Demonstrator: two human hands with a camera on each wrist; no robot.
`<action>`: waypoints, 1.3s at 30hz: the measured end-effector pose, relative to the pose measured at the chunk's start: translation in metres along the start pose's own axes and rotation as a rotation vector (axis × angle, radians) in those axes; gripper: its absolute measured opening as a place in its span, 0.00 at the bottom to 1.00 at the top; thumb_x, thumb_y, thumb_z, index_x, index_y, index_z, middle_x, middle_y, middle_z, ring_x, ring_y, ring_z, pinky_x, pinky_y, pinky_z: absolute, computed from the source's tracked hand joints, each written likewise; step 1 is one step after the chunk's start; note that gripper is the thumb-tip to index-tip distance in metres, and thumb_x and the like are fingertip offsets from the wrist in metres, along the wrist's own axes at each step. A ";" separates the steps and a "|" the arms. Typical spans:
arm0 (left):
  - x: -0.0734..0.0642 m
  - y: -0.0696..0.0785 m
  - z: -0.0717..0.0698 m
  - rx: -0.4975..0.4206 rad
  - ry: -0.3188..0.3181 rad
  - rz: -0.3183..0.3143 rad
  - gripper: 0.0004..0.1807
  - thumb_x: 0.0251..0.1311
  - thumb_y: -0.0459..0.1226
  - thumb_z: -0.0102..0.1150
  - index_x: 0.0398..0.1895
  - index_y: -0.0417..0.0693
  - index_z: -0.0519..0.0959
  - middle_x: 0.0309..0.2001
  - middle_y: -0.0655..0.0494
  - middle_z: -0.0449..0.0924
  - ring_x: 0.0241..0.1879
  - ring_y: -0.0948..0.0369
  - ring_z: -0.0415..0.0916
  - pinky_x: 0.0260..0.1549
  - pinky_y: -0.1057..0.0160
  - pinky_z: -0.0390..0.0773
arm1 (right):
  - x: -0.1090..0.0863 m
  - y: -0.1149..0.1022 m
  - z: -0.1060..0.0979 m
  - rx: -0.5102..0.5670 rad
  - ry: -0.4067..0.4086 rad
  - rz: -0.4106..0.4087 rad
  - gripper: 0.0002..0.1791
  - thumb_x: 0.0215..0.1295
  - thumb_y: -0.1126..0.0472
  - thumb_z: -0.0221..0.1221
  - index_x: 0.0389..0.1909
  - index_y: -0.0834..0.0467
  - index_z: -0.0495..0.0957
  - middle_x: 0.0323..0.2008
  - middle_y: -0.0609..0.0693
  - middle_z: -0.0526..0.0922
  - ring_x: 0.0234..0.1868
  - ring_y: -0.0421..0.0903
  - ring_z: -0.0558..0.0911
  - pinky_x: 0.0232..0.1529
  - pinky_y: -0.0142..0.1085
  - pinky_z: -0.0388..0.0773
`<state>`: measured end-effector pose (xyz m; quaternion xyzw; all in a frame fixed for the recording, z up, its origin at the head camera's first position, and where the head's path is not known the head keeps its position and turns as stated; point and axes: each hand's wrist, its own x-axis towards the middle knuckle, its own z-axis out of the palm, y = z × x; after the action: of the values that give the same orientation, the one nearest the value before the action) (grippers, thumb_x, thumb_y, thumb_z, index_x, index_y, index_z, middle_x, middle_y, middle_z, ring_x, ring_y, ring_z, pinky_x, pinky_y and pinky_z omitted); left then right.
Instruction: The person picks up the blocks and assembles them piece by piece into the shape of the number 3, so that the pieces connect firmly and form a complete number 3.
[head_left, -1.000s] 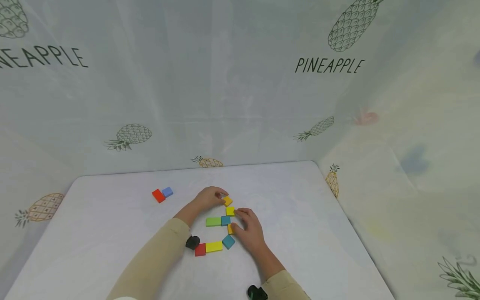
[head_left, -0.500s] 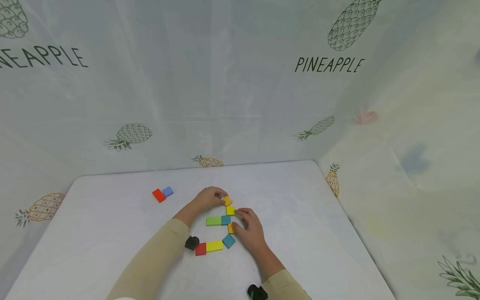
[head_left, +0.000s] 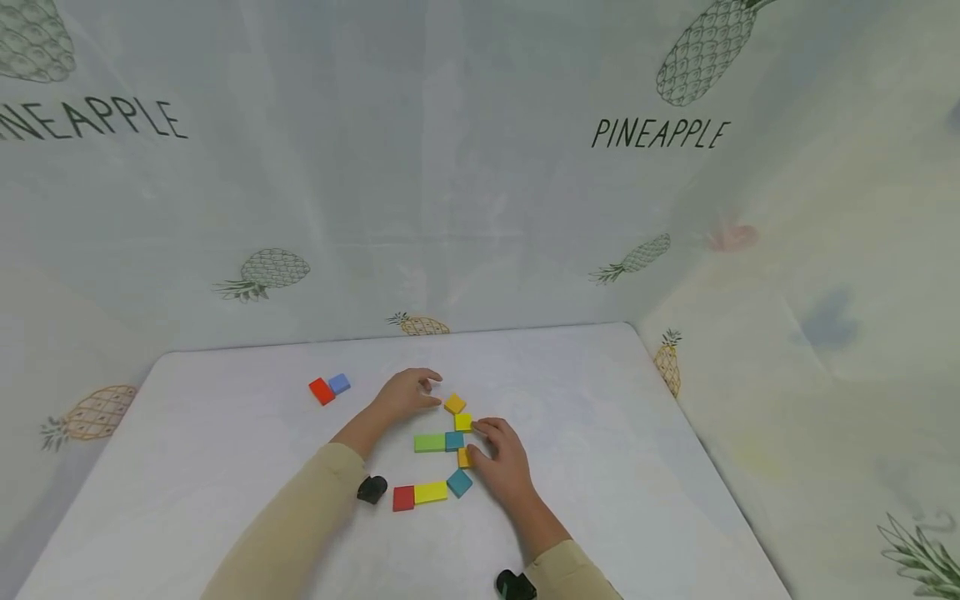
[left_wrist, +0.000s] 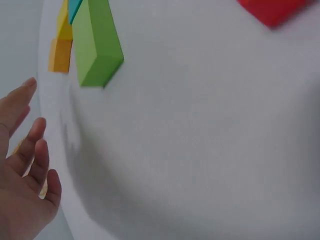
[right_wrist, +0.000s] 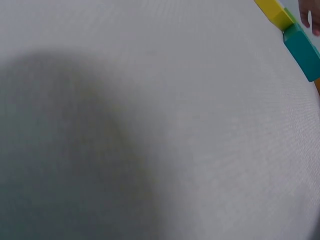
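Observation:
Flat coloured blocks form a bent line on the white table. My left hand (head_left: 405,395) is in the air just left of the orange block (head_left: 454,403) at the far end, fingers apart and holding nothing. Below that block lie a yellow square block (head_left: 463,422), a teal block (head_left: 454,441) with a green block (head_left: 430,443) beside it, and a second orange block (head_left: 462,457). My right hand (head_left: 504,462) rests at their right side, its fingertips at the yellow square and thumb at the second orange block. In the left wrist view, the left fingers (left_wrist: 36,129) are loosely bent.
Nearer me lie a tilted teal block (head_left: 460,482), a long yellow block (head_left: 431,492) and a red block (head_left: 403,498). A red block (head_left: 322,391) and a blue block (head_left: 340,383) sit together at the back left. Pineapple-printed cloth (head_left: 480,167) hangs behind the table.
My left hand has let go of the far orange block and moved a little left, away from it. My right hand stays at the yellow and orange blocks.

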<state>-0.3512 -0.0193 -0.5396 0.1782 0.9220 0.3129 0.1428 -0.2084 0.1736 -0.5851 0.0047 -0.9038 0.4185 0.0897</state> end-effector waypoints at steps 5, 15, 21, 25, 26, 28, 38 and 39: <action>-0.011 -0.015 -0.016 0.000 0.041 0.001 0.25 0.54 0.40 0.72 0.56 0.51 0.79 0.41 0.56 0.77 0.41 0.55 0.72 0.46 0.55 0.75 | -0.001 0.004 0.001 -0.003 0.012 -0.022 0.20 0.63 0.53 0.61 0.56 0.51 0.80 0.53 0.42 0.75 0.56 0.45 0.74 0.58 0.47 0.71; -0.033 -0.049 -0.049 -0.002 0.112 -0.010 0.26 0.55 0.38 0.71 0.59 0.46 0.77 0.45 0.49 0.77 0.44 0.51 0.71 0.46 0.53 0.74 | -0.002 0.004 0.003 -0.002 -0.001 -0.040 0.24 0.58 0.46 0.66 0.54 0.51 0.81 0.53 0.42 0.76 0.54 0.45 0.75 0.56 0.46 0.71; -0.043 -0.072 -0.066 0.084 0.163 0.024 0.28 0.53 0.38 0.72 0.58 0.43 0.76 0.43 0.47 0.78 0.43 0.50 0.73 0.46 0.50 0.74 | -0.003 0.001 0.002 -0.005 0.001 -0.033 0.23 0.58 0.46 0.67 0.52 0.51 0.81 0.53 0.43 0.76 0.56 0.46 0.74 0.58 0.47 0.70; -0.047 -0.091 -0.072 0.163 0.195 0.045 0.28 0.52 0.39 0.72 0.57 0.42 0.77 0.42 0.47 0.79 0.43 0.50 0.75 0.47 0.47 0.73 | -0.004 0.001 0.003 -0.012 0.004 -0.035 0.22 0.58 0.47 0.67 0.52 0.52 0.81 0.53 0.42 0.76 0.53 0.44 0.75 0.55 0.45 0.72; -0.047 -0.094 -0.074 0.174 0.201 0.049 0.28 0.52 0.39 0.73 0.57 0.42 0.77 0.42 0.47 0.79 0.43 0.49 0.75 0.47 0.47 0.73 | -0.004 0.001 0.003 -0.016 0.004 -0.032 0.22 0.58 0.47 0.67 0.52 0.51 0.81 0.53 0.42 0.75 0.53 0.44 0.75 0.55 0.44 0.73; -0.049 -0.101 -0.077 0.189 0.211 0.051 0.28 0.51 0.38 0.73 0.56 0.41 0.78 0.43 0.46 0.79 0.43 0.49 0.75 0.47 0.47 0.74 | -0.004 0.002 0.003 -0.025 0.004 -0.032 0.22 0.59 0.48 0.67 0.52 0.51 0.81 0.53 0.41 0.75 0.52 0.43 0.75 0.54 0.43 0.73; -0.060 -0.121 -0.087 0.235 0.220 0.009 0.27 0.51 0.40 0.73 0.55 0.44 0.78 0.55 0.38 0.73 0.51 0.40 0.67 0.46 0.42 0.74 | -0.002 0.003 0.005 -0.034 -0.002 -0.033 0.21 0.59 0.48 0.67 0.51 0.51 0.82 0.53 0.41 0.76 0.53 0.43 0.75 0.55 0.43 0.73; -0.061 -0.124 -0.088 0.228 0.216 0.006 0.27 0.51 0.40 0.73 0.55 0.44 0.78 0.56 0.38 0.73 0.52 0.40 0.67 0.48 0.41 0.73 | -0.002 0.003 0.005 -0.034 0.000 -0.034 0.21 0.59 0.48 0.67 0.51 0.51 0.82 0.53 0.41 0.76 0.53 0.43 0.75 0.55 0.43 0.73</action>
<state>-0.3589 -0.1825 -0.5409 0.1615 0.9609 0.2240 0.0206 -0.2072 0.1715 -0.5911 0.0185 -0.9105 0.4016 0.0967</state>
